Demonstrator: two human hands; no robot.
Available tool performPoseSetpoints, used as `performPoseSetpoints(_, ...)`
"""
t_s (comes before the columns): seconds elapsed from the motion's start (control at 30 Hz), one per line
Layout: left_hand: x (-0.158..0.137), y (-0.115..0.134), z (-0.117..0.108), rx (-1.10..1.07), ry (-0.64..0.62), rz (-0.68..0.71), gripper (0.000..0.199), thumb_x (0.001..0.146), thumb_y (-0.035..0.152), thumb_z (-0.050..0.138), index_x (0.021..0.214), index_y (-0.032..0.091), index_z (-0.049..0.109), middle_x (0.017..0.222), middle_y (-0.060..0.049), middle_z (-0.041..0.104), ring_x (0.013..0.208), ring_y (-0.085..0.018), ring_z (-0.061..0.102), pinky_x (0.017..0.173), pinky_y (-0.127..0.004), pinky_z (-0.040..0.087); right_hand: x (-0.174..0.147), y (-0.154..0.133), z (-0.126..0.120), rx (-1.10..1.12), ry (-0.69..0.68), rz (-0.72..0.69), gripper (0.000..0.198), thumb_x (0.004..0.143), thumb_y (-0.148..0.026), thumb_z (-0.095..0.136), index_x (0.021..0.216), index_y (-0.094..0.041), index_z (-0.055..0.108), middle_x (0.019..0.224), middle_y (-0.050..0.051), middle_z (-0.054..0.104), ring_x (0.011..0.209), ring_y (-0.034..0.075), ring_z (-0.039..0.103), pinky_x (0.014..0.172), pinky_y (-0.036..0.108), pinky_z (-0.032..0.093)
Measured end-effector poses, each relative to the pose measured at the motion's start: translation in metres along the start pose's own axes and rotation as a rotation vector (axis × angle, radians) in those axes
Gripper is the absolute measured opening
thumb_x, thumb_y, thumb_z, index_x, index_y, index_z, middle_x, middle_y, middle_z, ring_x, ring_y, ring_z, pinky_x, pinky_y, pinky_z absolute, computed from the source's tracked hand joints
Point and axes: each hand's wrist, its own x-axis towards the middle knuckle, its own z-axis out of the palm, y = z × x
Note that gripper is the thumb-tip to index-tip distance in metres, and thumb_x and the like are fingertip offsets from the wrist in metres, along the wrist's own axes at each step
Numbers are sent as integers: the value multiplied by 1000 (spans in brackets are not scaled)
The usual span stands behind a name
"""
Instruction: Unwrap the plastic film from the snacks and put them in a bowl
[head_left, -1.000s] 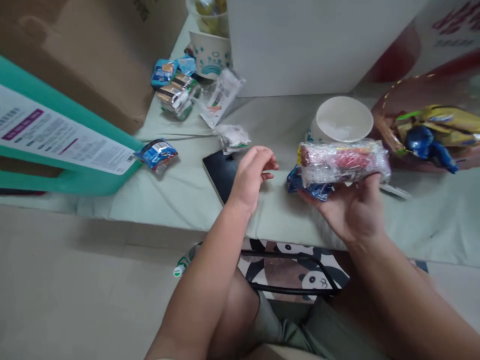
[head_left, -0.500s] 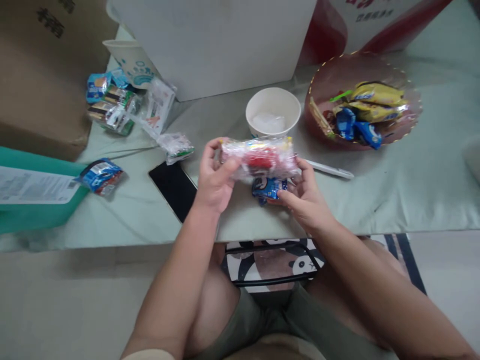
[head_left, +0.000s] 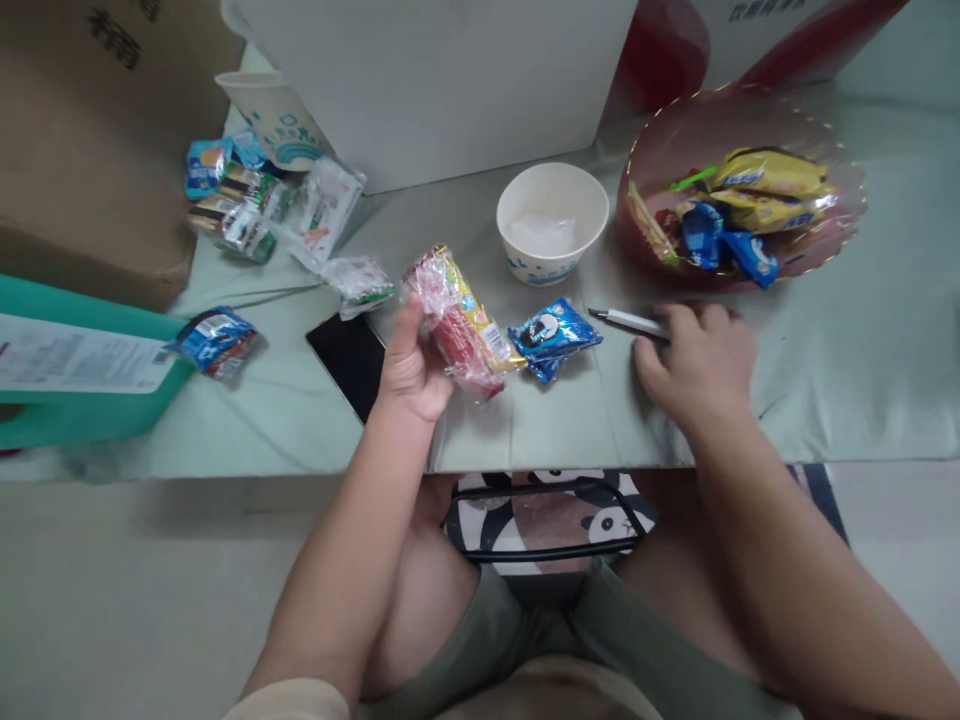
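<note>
The left hand point(head_left: 416, 372) is holding a wrapped bundle point(head_left: 456, 330) while the right hand point(head_left: 701, 360) is covering one end of a slim white tool point(head_left: 631, 322).

The left hand is pinching the bundle at its left side over the counter point(head_left: 855, 385), its long axis slanting from far left to near right. The tool is lying well to the bundle's right, running nearly left to right with its dark tip pointing left; blue packets point(head_left: 556, 330) are sitting between them. The right hand is the nearer one, its thumb and fingers curling about the tool's right end, though whether they are gripping or only touching, I cannot tell. A paper bowl point(head_left: 525, 262) is standing just beyond the packets.
</note>
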Motion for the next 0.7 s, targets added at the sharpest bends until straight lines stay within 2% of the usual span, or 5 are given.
performPoseSetpoints(0.2,2,9,2,0,-11,-99,27,85,49,70,91,22,70,85,-6,76,91,-25,76,80,-36,63,-2,6,-3,13,-57,-58,26,89,-39,51,99,-21,67,94,16,67,88,35,61,75,45,46)
performPoseSetpoints(0.3,0,13,-1,12,-28,-91,22,82,42,71,91,22,70,90,-7,77,94,-25,75,81,-34,62,-9,-6,-17,135,-53,32,22,90,-42,52,99,-26,63,84,9,68,75,29,61,66,40,42)
performPoseSetpoints(0.4,-6,12,-2,24,-54,-27,23,76,35,78,93,23,67,94,-5,76,95,-25,75,81,-35,60,-18,-21,-24,402,-59,65,24,90,-46,54,103,-27,62,75,4,64,63,23,58,61,36,42)
performPoseSetpoints(0.5,-13,6,-1,43,-87,34,34,71,28,82,100,26,65,96,-3,75,91,-23,74,79,-34,59,-28,-38,-19,735,-176,33,27,96,-50,52,105,-26,61,67,-1,58,55,17,52,56,32,40)
performPoseSetpoints(0.7,-15,-9,4,76,-178,-39,37,72,24,74,107,24,62,87,1,72,74,-17,70,70,-29,58,-44,-78,-7,1209,-392,-75,30,105,-37,43,134,-31,44,80,-4,64,48,10,49,47,26,41)
